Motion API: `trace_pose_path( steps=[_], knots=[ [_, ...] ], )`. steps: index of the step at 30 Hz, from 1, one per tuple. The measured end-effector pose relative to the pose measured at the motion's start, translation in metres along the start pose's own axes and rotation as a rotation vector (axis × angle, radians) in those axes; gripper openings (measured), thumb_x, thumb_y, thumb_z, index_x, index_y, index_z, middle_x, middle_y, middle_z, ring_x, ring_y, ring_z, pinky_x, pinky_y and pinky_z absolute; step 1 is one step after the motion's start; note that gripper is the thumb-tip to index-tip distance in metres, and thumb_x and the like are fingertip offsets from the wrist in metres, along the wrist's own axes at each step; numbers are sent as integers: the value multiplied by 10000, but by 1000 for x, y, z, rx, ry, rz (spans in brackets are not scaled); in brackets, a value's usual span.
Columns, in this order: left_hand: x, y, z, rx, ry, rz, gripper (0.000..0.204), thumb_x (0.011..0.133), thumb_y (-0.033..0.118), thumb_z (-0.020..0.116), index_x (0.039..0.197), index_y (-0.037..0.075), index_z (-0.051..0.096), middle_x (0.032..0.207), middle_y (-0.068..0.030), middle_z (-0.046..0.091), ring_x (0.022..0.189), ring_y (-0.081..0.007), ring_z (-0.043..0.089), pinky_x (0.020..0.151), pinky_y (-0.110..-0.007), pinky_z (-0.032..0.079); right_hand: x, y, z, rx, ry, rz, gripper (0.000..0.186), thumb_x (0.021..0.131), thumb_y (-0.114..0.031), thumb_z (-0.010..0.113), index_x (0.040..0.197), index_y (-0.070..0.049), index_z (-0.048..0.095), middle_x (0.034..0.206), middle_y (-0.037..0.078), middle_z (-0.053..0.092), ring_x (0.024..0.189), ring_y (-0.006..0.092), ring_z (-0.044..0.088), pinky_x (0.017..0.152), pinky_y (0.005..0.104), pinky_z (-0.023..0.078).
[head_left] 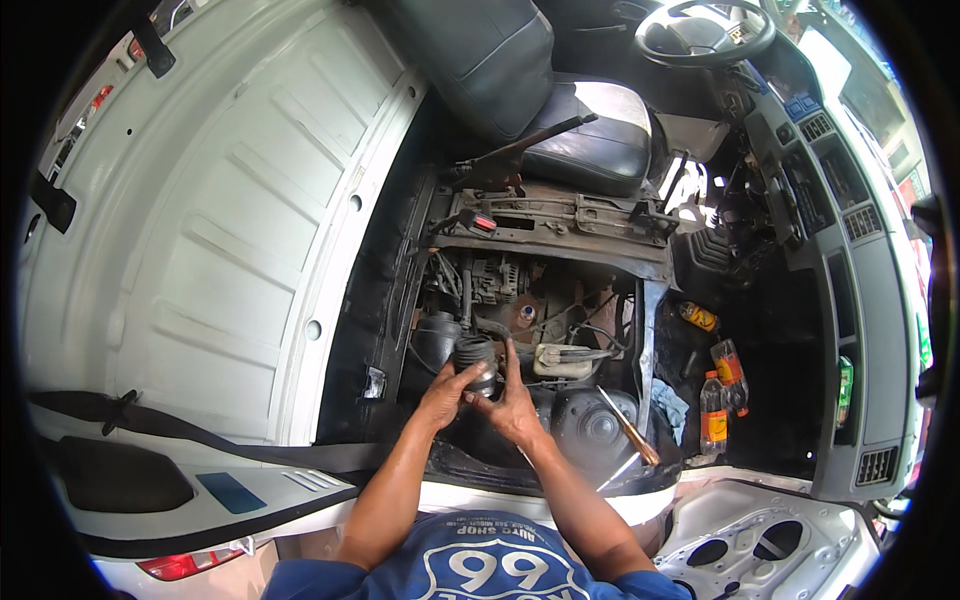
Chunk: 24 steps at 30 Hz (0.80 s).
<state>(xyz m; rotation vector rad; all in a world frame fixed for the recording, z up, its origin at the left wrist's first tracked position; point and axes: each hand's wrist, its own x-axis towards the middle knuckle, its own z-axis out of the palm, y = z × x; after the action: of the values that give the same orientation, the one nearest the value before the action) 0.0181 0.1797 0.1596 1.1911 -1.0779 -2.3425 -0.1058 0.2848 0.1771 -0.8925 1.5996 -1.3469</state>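
Note:
In the open engine bay below a raised seat, my left hand [446, 394] has its fingers wrapped on a black ribbed rubber hose [472, 353], low in the middle. My right hand [508, 404] grips the same part from the other side, its index finger stretched up beside it. Behind the hose is a dark rounded housing [438, 335]; an alternator [496, 282] sits farther up. To the right lie a beige reservoir [563, 364] and a tool with an orange-brown handle [638, 440], resting near a round metal cover [590, 425].
A black seat [580, 145], seat frame [550, 230] and steering wheel [704, 40] are beyond the bay. Several bottles [713, 420] and a blue rag [668, 410] lie in the right footwell beside the dashboard [870, 280]. A white panel wall [230, 250] borders the left.

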Motion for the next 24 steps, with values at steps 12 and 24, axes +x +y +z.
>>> trace_pose_path(
  steps=[12,24],
  knots=[
    [98,4,5,402,1,-181,951,972,605,602,1612,43,180,1520,-169,433,1292,-288,516,978,-498,497,70,50,-43,238,10,315,911,891,-382,771,1548,54,315,1489,253,480,1402,323,442,1171,379,331],
    [114,6,-25,273,-55,-225,781,1027,458,600,1601,37,279,1567,-209,381,1425,-307,433,1000,-447,524,111,103,-41,530,111,412,844,909,-231,775,1565,-40,279,1302,190,607,1118,267,644,905,342,553]
  ],
)
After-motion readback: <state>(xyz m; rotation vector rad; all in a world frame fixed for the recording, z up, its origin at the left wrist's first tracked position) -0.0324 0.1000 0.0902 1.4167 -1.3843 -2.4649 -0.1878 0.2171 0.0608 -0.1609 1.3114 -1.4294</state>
